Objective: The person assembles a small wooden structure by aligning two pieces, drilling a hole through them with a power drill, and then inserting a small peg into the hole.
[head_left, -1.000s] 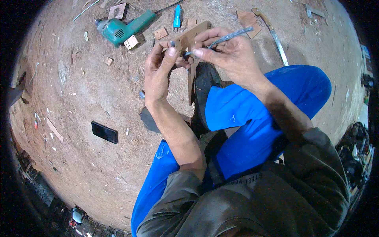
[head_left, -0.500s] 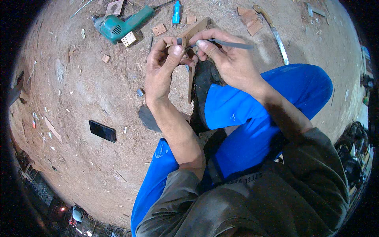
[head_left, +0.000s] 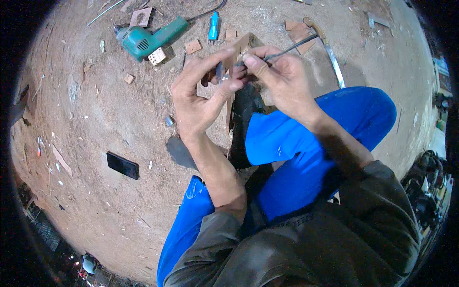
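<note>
Head view: the left hand (head_left: 195,103) curves around the near side of a wooden piece (head_left: 243,44), thumb below and forefinger above; the fingers overlap so much that I cannot tell how firmly its grip closes. The right hand (head_left: 284,79) has its grip closed on a thin dark rod (head_left: 297,45), pinched between thumb and fingers, with the free end slanting up and away to the right. Both meet in front of the body, above the dark shoe (head_left: 243,111).

For good control, it seems best to keep the pinch close to the rod's inner end, move it in small, light amounts, and keep the left thumb out of its line. A steady left hand would likely stop the piece twisting.

The wooden piece looks brown, narrow and straight-edged, partly masked by the fingers. The rod is slim and dull grey-black; its inner tip is hidden, so whether it touches the wood is unclear.
</note>
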Motion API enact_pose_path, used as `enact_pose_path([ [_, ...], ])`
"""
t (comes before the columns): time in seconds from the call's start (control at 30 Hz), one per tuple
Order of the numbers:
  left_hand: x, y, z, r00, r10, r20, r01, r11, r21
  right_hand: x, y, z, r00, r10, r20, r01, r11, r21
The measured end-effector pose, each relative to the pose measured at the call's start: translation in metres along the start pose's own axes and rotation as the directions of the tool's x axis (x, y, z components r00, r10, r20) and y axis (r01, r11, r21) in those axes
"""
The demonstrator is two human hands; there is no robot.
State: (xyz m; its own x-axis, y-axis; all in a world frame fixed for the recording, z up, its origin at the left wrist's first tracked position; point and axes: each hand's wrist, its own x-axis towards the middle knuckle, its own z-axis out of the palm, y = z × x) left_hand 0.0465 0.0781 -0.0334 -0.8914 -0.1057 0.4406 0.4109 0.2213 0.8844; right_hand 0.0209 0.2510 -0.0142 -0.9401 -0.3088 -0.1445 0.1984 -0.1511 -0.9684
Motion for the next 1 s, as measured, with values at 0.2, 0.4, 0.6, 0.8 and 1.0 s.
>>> enact_pose_path([
  [0.2, -0.005, -0.006, 0.016, 0.992, -0.075, -0.101, 0.074, 0.997, -0.014, -0.004, -0.003, 0.002, 0.997, -0.020, 0.074, 0.024, 0.998, -0.058],
  [0.4, -0.010, -0.013, 0.023, 0.976, -0.094, -0.194, 0.059, 0.982, -0.179, -0.004, 0.000, 0.000, 0.997, 0.023, 0.073, -0.024, 1.000, 0.017],
  [0.6, -0.011, -0.010, 0.035, 0.930, -0.299, -0.216, 0.226, 0.925, -0.307, -0.003, 0.006, -0.009, 0.997, 0.050, 0.062, -0.052, 0.998, 0.024],
  [0.8, -0.012, -0.011, 0.041, 0.923, -0.273, -0.271, 0.169, 0.920, -0.353, -0.003, 0.006, -0.007, 0.998, -0.006, 0.070, 0.008, 0.999, -0.031],
  [1.0, -0.011, -0.003, 0.044, 0.894, -0.355, -0.273, 0.199, 0.862, -0.466, -0.003, 0.007, -0.006, 0.997, -0.032, 0.074, 0.036, 0.998, -0.052],
])
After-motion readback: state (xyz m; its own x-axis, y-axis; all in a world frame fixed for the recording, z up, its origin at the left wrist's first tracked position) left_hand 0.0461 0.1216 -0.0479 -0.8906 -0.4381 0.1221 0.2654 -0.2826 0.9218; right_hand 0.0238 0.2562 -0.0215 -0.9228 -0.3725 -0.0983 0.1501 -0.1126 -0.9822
